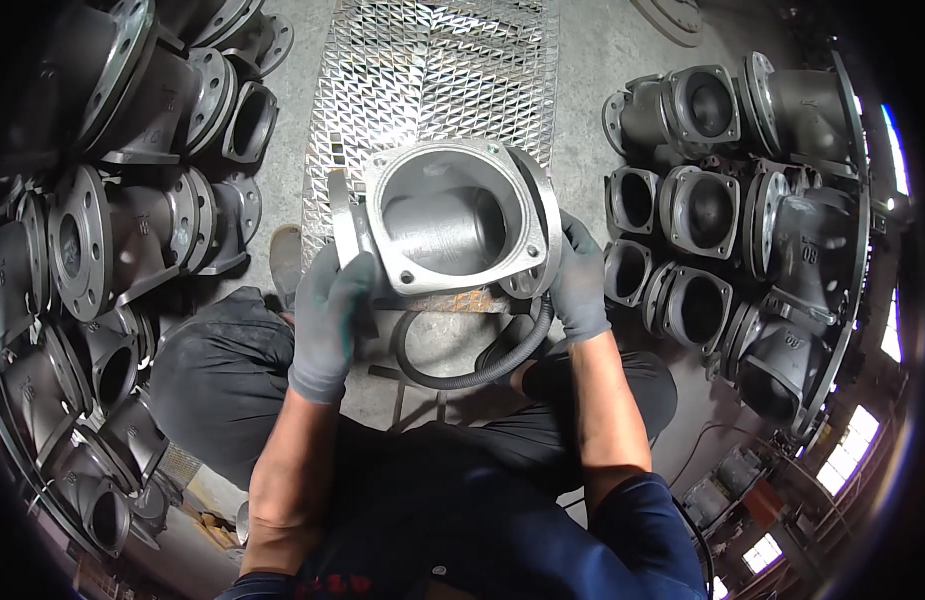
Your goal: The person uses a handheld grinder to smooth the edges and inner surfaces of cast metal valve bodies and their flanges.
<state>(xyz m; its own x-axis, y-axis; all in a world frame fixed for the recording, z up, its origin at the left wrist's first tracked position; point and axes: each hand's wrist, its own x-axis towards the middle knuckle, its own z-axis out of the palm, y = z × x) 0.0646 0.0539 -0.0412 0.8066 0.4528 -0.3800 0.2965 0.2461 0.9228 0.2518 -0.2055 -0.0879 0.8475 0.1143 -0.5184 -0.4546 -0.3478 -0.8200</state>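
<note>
A grey cast-metal valve body is in front of me, its wide square-flanged opening facing up toward me. Bolt holes sit at the corners of that flange, and a round flange stands at each side. My left hand, in a grey glove, grips the left round flange. On the opposite side my right hand, gloved too, is closed around the edge of the right round flange; its fingertips are partly hidden behind the metal. Beneath the valve body lies a metal grate bench with a rusty front edge.
Similar valve bodies are stacked on the left and on the right. A black corrugated hose loops below the bench edge, between my knees. Part of a round flange shows on the floor at the far right.
</note>
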